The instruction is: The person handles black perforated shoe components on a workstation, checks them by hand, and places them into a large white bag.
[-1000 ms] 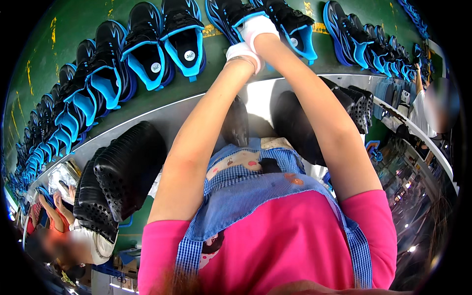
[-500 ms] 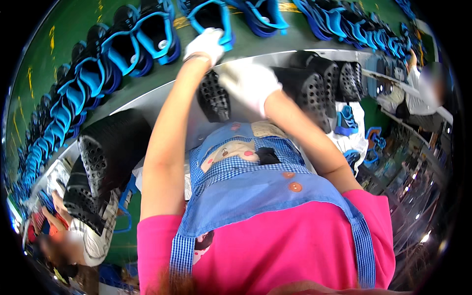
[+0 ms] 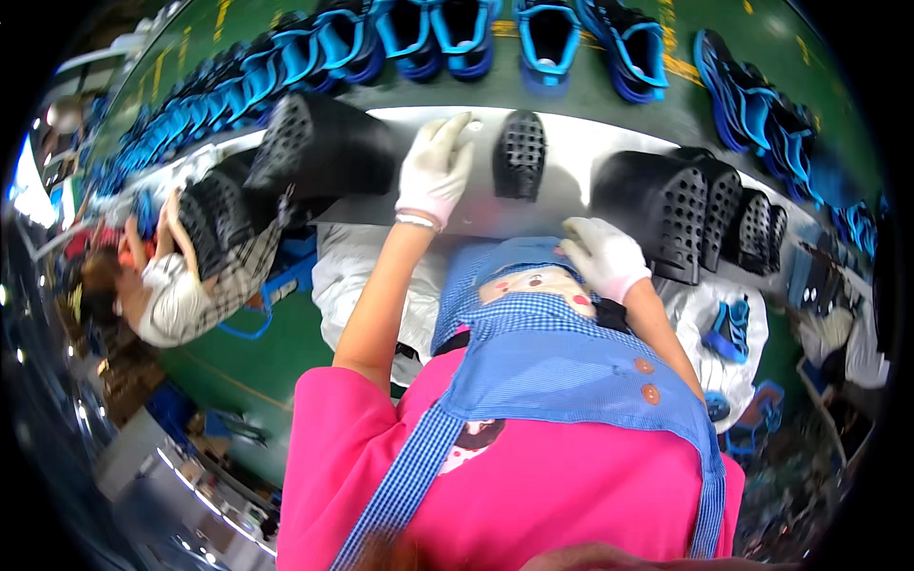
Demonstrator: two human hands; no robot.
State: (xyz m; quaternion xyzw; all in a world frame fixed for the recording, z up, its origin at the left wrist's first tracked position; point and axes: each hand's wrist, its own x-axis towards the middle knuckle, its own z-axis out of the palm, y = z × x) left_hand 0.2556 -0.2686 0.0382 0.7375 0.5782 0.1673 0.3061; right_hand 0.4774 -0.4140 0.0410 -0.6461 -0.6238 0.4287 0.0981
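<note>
My left hand (image 3: 436,171), in a white glove, hovers over a silver metal ledge (image 3: 573,152) with its fingers apart and nothing in them. Just to its right, a single black piece with a perforated face (image 3: 521,152) stands on the ledge. My right hand (image 3: 606,257), also gloved, is lower, in front of my blue apron (image 3: 543,357). Its fingers are loosely spread and hold nothing I can see. Beyond the ledge, a black and blue sports shoe (image 3: 549,43) rests on a green surface, its heel toward me.
Large black pieces with holed ends stand left (image 3: 324,143) and right (image 3: 657,205) on the ledge. Shoe rows curve along the green belt (image 3: 619,114). A white bag (image 3: 371,285) hangs below; a loose shoe (image 3: 731,328) lies at right. A co-worker (image 3: 181,285) sits at left.
My left hand has come away from the shoe on the green surface, back over the ledge. My right hand has dropped toward the apron. The whole view has swung left.
</note>
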